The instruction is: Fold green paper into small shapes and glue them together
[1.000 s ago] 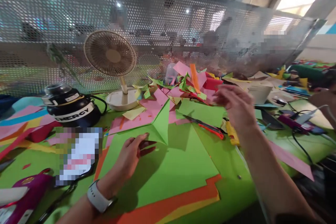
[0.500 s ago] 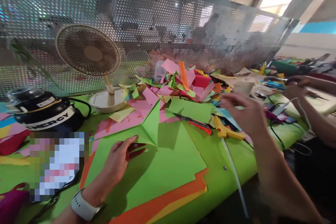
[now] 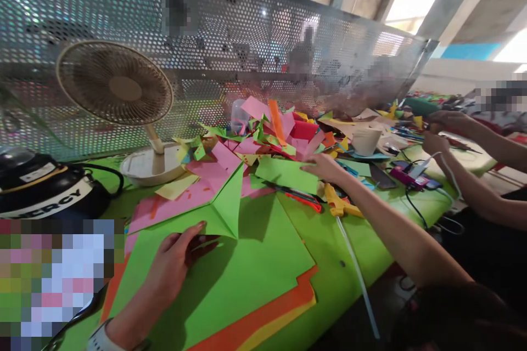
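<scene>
My left hand (image 3: 175, 263) grips the lower edge of a creased, folded green paper (image 3: 226, 203), thumb on top and fingers beneath. The folded piece stands partly upright above a stack of large green sheets (image 3: 247, 269). My right hand (image 3: 325, 169) is stretched out over the table, its fingertips at the right part of a smaller green paper sheet (image 3: 282, 173). These fingers look extended; whether they touch the sheet is hard to see. Just below that hand lie a yellow glue gun (image 3: 340, 203) with a long glue stick (image 3: 358, 274) and a red-and-black cutter (image 3: 302, 201).
Paper scraps (image 3: 263, 137) are heaped before a perforated metal screen (image 3: 247, 38). A fan (image 3: 123, 88) and a black kettle-like container (image 3: 45, 186) stand at left. A paper cup (image 3: 365, 141) and a purple power strip (image 3: 405, 175) are at right, near another person's hands (image 3: 438, 131).
My right hand has moved left and forward from above the glue gun to the smaller green sheet. My left hand keeps its hold on the folded paper. The view has shifted right.
</scene>
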The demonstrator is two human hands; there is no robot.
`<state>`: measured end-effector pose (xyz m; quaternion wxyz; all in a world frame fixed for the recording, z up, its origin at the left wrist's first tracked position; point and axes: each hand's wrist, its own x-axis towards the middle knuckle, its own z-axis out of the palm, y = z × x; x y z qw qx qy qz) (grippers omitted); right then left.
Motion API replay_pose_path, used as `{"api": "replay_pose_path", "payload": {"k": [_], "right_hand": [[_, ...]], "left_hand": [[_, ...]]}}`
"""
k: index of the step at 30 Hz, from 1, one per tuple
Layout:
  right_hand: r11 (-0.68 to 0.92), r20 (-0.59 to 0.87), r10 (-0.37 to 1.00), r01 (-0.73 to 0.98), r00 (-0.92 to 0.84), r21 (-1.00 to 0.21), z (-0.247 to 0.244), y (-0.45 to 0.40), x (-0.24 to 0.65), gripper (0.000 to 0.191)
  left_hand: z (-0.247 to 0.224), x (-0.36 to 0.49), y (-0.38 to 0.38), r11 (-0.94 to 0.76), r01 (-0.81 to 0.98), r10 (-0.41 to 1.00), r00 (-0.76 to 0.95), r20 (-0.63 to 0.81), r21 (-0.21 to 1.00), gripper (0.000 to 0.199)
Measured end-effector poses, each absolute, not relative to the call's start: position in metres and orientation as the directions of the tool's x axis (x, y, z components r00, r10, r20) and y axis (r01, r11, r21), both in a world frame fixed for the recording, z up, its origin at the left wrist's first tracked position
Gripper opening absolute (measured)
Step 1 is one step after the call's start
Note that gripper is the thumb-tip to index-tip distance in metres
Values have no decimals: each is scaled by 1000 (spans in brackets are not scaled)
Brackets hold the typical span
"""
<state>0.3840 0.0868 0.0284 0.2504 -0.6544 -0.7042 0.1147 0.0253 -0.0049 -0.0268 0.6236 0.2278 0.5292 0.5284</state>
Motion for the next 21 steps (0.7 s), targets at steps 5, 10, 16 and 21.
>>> {"api": "replay_pose_path", "payload": {"k": [5, 10, 16, 21], "right_hand": [[131, 271, 958, 695, 95, -707, 43, 89, 388, 37], [119, 234, 963, 572, 132, -811, 41, 77, 390, 41], [81, 158, 985, 638, 65, -766, 33, 55, 387, 34], [45, 24, 999, 851, -38, -523, 20, 44, 372, 18]], "left_hand": [[-25, 23, -3, 343, -428, 900, -104, -423, 836, 5], [-25, 22, -3, 324, -464, 901, -114, -419, 824, 4], [-26, 22, -2, 286, -485, 904, -148, -400, 826, 4], [-24, 24, -3, 289, -458, 906, -153, -395, 841, 5]]}}
